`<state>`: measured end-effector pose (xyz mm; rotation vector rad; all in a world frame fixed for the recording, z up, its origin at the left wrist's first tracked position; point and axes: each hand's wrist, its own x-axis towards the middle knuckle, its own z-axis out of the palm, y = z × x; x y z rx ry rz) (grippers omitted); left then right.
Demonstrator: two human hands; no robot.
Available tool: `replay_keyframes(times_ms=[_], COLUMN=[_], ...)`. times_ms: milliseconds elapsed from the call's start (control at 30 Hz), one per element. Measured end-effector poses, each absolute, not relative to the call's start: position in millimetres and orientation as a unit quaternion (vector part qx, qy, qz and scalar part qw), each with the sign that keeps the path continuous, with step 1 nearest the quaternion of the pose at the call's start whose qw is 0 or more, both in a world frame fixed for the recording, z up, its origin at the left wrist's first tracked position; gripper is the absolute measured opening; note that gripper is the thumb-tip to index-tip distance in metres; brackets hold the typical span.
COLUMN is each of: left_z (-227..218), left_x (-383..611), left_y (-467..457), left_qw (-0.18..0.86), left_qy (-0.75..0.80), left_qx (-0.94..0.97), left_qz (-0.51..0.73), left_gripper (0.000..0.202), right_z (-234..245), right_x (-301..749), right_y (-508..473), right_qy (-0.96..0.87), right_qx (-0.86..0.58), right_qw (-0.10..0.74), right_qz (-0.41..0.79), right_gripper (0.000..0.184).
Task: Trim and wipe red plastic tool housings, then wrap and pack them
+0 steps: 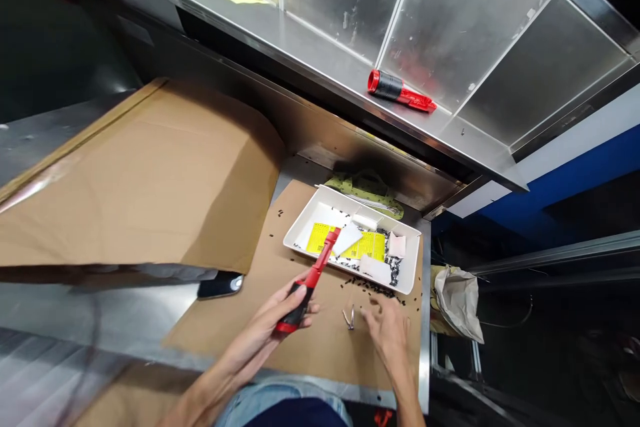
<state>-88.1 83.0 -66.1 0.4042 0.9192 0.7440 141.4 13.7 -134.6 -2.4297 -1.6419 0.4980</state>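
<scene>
My left hand (285, 312) is wrapped round a red and black plastic tool housing (311, 280), its narrow red end pointing up toward a white tray (415, 260). In the tray lie yellow printed labels (373, 245), white pads (375, 269) and many small black pieces (395, 269). My right hand (389, 330) is low over the cardboard, beside loose black pieces (375, 288) spilled in front of the tray. Its fingers are bent and blurred, so what they hold, if anything, is unclear. Small metal tweezers (351, 319) stand out just left of it.
A second red and black housing (400, 91) lies on the metal shelf (320, 47) above. To the left is a large cardboard box (150, 180), with a dark phone-like object (220, 285) by its lower edge. Behind the tray sits a green patterned pouch (367, 192); an open bag (456, 300) hangs at right.
</scene>
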Motion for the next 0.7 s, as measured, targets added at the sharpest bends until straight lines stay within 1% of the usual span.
replay_keyframes(times_ms=[100, 167, 200, 300, 333, 400, 433, 600, 700], left_z=[-73, -72, -70, -59, -56, -51, -50, -50, -48], left_x=[-96, -97, -97, -90, -87, -78, -74, -51, -41], left_y=[88, 90, 91, 93, 93, 93, 93, 93, 89], left_qw=[0.799, 0.815, 0.829, 0.878, 0.892, 0.911, 0.917, 0.938, 0.947], left_qy=[0.442, 0.430, 0.421, 0.366, 0.343, 0.305, 0.293, 0.277, 0.272], left_qx=[0.202, 0.176, 0.152, 0.059, 0.029, -0.022, -0.041, -0.071, -0.051], left_qz=[0.354, 0.345, 0.334, 0.302, 0.294, 0.277, 0.267, 0.195, 0.164], left_gripper=[0.071, 0.068, 0.060, 0.023, 0.025, 0.038, 0.041, 0.044, 0.051], right_z=[-113, -114, -118, -133, -136, -135, -131, -94, -75], right_x=[176, 195, 201, 206, 206, 207, 208, 207, 184], right_y=[57, 90, 104, 131, 134, 131, 127, 83, 51], right_qy=[-0.577, -0.592, -0.597, -0.607, -0.612, -0.622, -0.623, -0.592, -0.617], right_qx=[-0.795, -0.780, -0.773, -0.756, -0.752, -0.746, -0.745, -0.754, -0.704], right_qw=[0.068, 0.048, 0.034, 0.010, 0.016, 0.049, 0.073, 0.210, 0.307], right_qz=[0.175, 0.199, 0.214, 0.244, 0.244, 0.235, 0.228, 0.194, 0.170], right_gripper=[0.024, 0.024, 0.027, 0.032, 0.033, 0.036, 0.037, 0.051, 0.052])
